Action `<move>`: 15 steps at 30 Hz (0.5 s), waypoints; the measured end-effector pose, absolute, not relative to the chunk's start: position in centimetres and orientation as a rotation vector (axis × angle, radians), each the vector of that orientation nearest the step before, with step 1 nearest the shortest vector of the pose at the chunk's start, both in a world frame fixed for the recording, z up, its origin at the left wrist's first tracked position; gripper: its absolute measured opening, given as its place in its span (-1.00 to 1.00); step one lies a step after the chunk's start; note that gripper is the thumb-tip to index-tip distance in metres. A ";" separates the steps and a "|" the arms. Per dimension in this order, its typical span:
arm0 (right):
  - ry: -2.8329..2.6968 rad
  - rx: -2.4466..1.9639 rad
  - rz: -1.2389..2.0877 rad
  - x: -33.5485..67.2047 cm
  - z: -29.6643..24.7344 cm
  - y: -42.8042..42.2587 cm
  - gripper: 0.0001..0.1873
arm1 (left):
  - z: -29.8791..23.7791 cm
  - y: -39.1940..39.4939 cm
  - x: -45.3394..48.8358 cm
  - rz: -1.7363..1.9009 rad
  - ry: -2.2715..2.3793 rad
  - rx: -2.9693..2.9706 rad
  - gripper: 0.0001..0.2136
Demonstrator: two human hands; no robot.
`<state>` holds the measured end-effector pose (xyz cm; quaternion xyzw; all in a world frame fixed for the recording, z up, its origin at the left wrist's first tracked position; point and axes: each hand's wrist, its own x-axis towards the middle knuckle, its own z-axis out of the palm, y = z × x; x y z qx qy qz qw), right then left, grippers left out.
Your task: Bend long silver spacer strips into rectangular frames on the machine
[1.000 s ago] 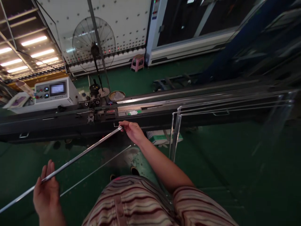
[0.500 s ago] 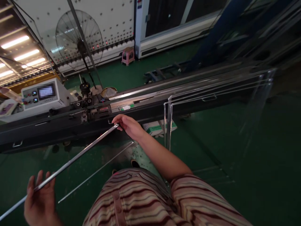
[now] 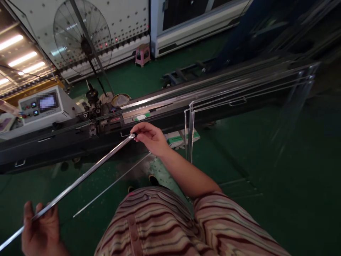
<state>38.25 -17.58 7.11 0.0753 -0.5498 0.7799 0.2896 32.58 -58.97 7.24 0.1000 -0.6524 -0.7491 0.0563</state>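
A long shiny metal strip runs slantwise from the lower left up to the middle. My left hand is round its lower part, fingers bent behind the strip. At the upper end my right hand pinches a small black piece against the strip's tip. Its thumb and forefinger are closed there, partly hiding the piece. Below runs a thinner metal strip, roughly parallel; whether it joins the held one I cannot tell.
A long dark machine bench crosses ahead, with a control box at left. Thin metal frames hang over its front edge at right. A green-and-white box sits below. Behind stand a large fan and a pink stool.
My right hand has risen slightly and shifted right, its thumb now showing against the strip's end. My left hand has moved a little left. The whole view has shifted slightly.
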 end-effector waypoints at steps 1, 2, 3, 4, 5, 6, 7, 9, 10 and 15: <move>-1.457 0.198 2.070 38.4 7.2 -17.4 -0.61 | 7.4 -58.4 32.7 -2.249 -1.932 0.267 -0.65; -1.451 0.197 2.061 38.5 7.2 -17.2 -0.60 | 7.6 -58.0 32.8 -2.247 -1.891 0.245 -0.67; -1.450 0.197 2.053 38.5 7.2 -17.0 -0.58 | 7.7 -57.6 32.8 -2.266 -1.858 0.243 -0.67; -1.452 0.201 2.046 38.6 7.2 -16.7 -0.57 | 7.7 -57.4 32.7 -2.298 -1.836 0.259 -0.67; -1.452 0.211 2.038 38.7 7.2 -16.5 -0.58 | 7.6 -57.3 32.6 -2.323 -1.821 0.278 -0.66; -1.454 0.227 2.032 38.7 7.2 -16.3 -0.60 | 7.5 -57.3 32.5 -2.343 -1.819 0.290 -0.65; -1.460 0.239 2.025 38.8 7.2 -16.1 -0.63 | 7.4 -57.3 32.3 -2.350 -1.829 0.290 -0.64; -1.483 0.240 2.000 39.0 7.3 -15.9 -0.65 | 7.1 -57.3 32.0 -2.327 -1.858 0.269 -0.64; -1.504 0.227 1.982 39.2 7.5 -15.9 -0.65 | 7.0 -57.1 31.8 -2.316 -1.879 0.262 -0.66; -1.592 0.240 1.822 40.0 9.0 -15.4 -0.53 | 7.9 -55.6 31.6 -2.291 -1.985 0.254 -0.77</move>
